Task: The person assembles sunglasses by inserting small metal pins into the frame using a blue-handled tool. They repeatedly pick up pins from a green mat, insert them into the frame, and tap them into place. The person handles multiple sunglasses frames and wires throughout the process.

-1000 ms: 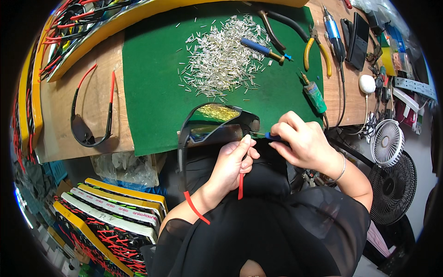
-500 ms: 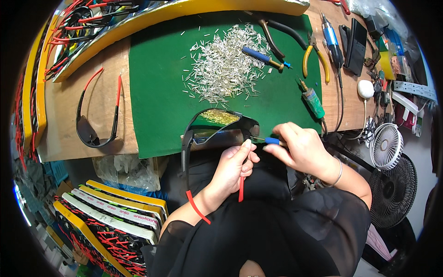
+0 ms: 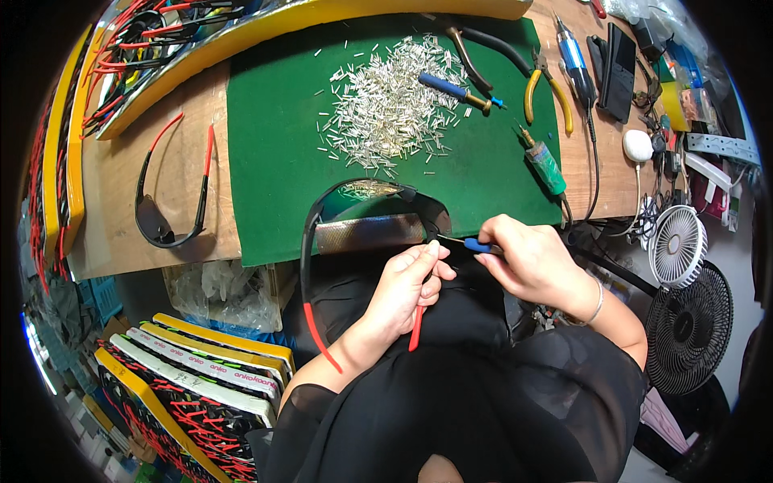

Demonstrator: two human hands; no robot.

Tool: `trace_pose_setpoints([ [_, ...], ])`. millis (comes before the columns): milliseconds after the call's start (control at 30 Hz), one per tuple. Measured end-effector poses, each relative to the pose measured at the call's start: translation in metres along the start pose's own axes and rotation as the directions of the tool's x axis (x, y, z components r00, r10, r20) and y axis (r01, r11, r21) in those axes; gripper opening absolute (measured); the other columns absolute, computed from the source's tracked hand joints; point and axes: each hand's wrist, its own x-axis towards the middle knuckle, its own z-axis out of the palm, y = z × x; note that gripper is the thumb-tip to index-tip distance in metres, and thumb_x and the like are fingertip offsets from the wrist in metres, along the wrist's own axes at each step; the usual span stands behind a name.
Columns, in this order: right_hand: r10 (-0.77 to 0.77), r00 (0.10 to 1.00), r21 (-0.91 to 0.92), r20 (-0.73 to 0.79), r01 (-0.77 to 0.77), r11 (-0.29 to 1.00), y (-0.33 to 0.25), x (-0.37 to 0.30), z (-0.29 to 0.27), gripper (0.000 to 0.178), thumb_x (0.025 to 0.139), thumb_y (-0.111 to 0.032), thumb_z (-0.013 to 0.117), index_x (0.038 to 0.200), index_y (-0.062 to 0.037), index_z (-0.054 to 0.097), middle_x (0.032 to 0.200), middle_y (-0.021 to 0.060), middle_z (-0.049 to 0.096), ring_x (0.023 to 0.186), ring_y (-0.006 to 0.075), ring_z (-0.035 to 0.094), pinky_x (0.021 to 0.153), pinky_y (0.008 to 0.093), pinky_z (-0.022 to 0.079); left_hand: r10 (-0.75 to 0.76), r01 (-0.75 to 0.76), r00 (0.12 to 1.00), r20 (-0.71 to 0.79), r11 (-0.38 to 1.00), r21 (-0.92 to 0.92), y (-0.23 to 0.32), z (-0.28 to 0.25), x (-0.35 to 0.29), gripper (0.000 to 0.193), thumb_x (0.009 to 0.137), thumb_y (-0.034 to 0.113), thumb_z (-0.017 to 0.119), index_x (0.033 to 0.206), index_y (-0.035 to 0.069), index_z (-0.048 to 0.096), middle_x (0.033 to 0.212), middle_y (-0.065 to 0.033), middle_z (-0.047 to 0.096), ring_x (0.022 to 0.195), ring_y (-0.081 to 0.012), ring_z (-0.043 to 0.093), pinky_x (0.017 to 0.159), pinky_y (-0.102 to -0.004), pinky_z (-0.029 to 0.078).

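My left hand (image 3: pixel 407 291) grips a pair of black sunglasses (image 3: pixel 366 216) with red-tipped arms at its right hinge, just off the front edge of the green mat (image 3: pixel 274 153). One red tip pokes out below that hand. My right hand (image 3: pixel 535 262) holds a small blue-handled screwdriver (image 3: pixel 477 245), its tip at the hinge beside my left fingers. A pile of small silver metal pins (image 3: pixel 390 109) lies on the mat beyond the glasses.
A second black-and-red pair of sunglasses (image 3: pixel 165 213) lies on the wooden bench at left. Pliers (image 3: pixel 543 88), another blue screwdriver (image 3: pixel 455 88) and a green-handled tool (image 3: pixel 546 165) lie at right. Trays of red-armed glasses (image 3: pixel 185 382) sit lower left; small fans (image 3: pixel 676 245) stand right.
My hands and the sunglasses stay together at the hinge with only small shifts. The view has moved slightly.
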Motion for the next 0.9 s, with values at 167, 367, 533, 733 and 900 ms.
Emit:
trace_pose_setpoints([
  [167,0.160,0.985,0.165,0.061,-0.168,0.972,0.016,-0.027,0.010,0.021,0.079,-0.012,0.060,0.094,-0.0036,0.049,0.065,0.0065,0.051,0.055,0.0178,0.052,0.052,0.0294,0.042,0.049,-0.055,0.995,0.083,0.996,0.076,-0.010,0.001,-0.011,0.028,0.093,0.022,0.046,0.111,0.002,0.045,0.075,-0.0046,0.058,0.047,-0.0034,0.039,0.041,-0.0153,0.031],
  [367,0.375,0.859,0.856,0.349,-0.455,0.247,0.011,-0.019,0.042,0.016,0.082,-0.014,0.062,0.086,-0.0016,0.053,0.067,-0.0029,0.050,0.059,0.0029,0.042,0.054,0.0185,0.035,0.197,-0.198,0.980,0.024,0.954,0.224,-0.017,0.006,-0.013,0.021,0.092,0.016,0.046,0.106,0.000,0.046,0.086,-0.0046,0.057,0.055,-0.0057,0.049,0.047,-0.0177,0.041],
  [533,0.298,0.918,0.910,0.263,-0.338,0.240,0.010,-0.001,0.062,0.013,0.082,-0.011,0.060,0.080,0.0013,0.055,0.075,0.0048,0.060,0.069,0.0093,0.056,0.065,0.0236,0.045,0.258,-0.248,0.966,0.009,0.917,0.312,-0.016,0.005,-0.017,0.021,0.091,0.012,0.045,0.107,-0.002,0.046,0.084,-0.0054,0.054,0.054,-0.0053,0.049,0.046,-0.0164,0.040],
  [733,0.415,0.833,0.816,0.366,-0.502,0.288,0.001,-0.005,0.043,0.014,0.081,-0.013,0.061,0.075,-0.0016,0.057,0.066,0.0000,0.054,0.062,0.0060,0.049,0.058,0.0215,0.041,0.318,-0.306,0.948,-0.030,0.931,0.200,-0.011,0.005,-0.016,0.018,0.092,0.013,0.044,0.104,0.000,0.048,0.078,-0.0046,0.055,0.050,-0.0049,0.044,0.042,-0.0164,0.034],
  [900,0.359,0.824,0.214,0.439,-0.484,0.848,0.008,-0.024,0.027,0.026,0.075,-0.023,0.068,0.078,0.0004,0.057,0.056,0.0041,0.050,0.050,0.0108,0.047,0.049,0.0244,0.039,0.341,-0.331,0.940,-0.029,0.926,0.181,0.010,0.000,-0.017,0.020,0.092,0.016,0.047,0.104,0.001,0.048,0.078,-0.0062,0.058,0.045,-0.0040,0.040,0.039,-0.0153,0.031],
])
